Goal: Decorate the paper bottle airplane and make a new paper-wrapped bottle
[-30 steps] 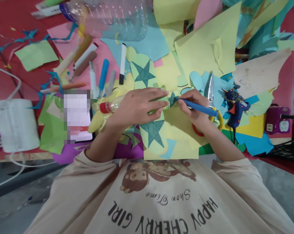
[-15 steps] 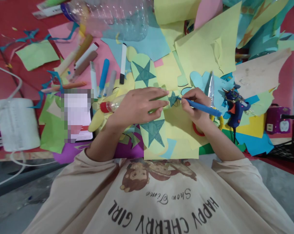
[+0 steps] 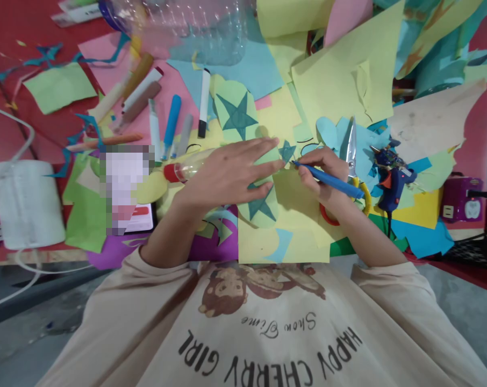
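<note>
My right hand (image 3: pixel 324 171) grips a blue marker (image 3: pixel 334 181), its tip at the edge of a small star (image 3: pixel 286 153) coloured blue-green. That star lies on a pale green paper cutout (image 3: pixel 232 91). Across the cutout's middle rests my left hand (image 3: pixel 237 174), fingers stretched out and flat, hiding part of it. Larger stars show above the hand (image 3: pixel 239 116) and below it (image 3: pixel 263 207). A small clear bottle with a red cap (image 3: pixel 171 172) lies beside my left hand. Scissors (image 3: pixel 351 156) with yellow and red handles lie just beyond my right hand.
Several markers (image 3: pixel 173 121) lie at the upper left, below a large clear plastic bottle (image 3: pixel 187 29). A phone (image 3: pixel 138 217) and a white corded box (image 3: pixel 28 204) are on the left. To the right sits a blue glue gun (image 3: pixel 393 185). Coloured paper scraps cover the red table.
The pale green cutout has shifted up and turned slightly under my left hand. The blue marker's tip has moved slightly left, from the star's right side to its lower edge.
</note>
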A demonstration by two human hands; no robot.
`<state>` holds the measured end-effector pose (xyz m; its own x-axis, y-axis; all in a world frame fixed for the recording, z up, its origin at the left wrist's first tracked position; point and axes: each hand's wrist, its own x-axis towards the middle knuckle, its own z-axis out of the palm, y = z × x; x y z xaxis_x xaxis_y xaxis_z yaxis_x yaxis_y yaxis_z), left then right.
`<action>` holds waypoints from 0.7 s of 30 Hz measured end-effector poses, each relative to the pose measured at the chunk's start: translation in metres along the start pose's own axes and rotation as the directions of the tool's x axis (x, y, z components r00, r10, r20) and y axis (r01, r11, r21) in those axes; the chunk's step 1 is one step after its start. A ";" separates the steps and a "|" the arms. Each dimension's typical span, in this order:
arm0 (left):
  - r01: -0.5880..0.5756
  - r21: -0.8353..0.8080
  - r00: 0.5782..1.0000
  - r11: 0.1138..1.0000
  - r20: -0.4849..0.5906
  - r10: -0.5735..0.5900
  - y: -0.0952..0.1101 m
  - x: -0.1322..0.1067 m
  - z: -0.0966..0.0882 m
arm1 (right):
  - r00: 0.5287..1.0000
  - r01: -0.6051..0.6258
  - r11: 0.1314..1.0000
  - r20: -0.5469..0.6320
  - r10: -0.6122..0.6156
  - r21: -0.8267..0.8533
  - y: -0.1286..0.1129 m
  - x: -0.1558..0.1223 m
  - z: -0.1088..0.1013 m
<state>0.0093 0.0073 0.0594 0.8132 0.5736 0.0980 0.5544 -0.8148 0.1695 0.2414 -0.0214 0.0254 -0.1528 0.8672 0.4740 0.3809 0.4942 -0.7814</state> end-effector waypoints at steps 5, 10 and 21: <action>0.011 -0.002 1.000 1.000 0.002 -0.011 -0.001 0.000 -0.001 | 1.000 -0.024 1.000 -0.012 0.024 -0.020 0.003 -0.001 0.002; 0.010 -0.040 1.000 0.999 0.007 -0.009 -0.001 -0.001 -0.001 | 0.999 -0.003 1.000 0.040 0.005 -0.031 -0.001 0.004 0.001; 0.038 -0.040 0.999 0.998 0.038 -0.037 0.000 0.000 -0.001 | 0.995 0.014 0.997 0.099 -0.006 -0.079 -0.007 0.006 -0.003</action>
<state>0.0092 0.0077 0.0605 0.7985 0.5996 0.0545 0.5775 -0.7883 0.2122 0.2402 -0.0202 0.0349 -0.2449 0.8661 0.4357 0.4501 0.4996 -0.7402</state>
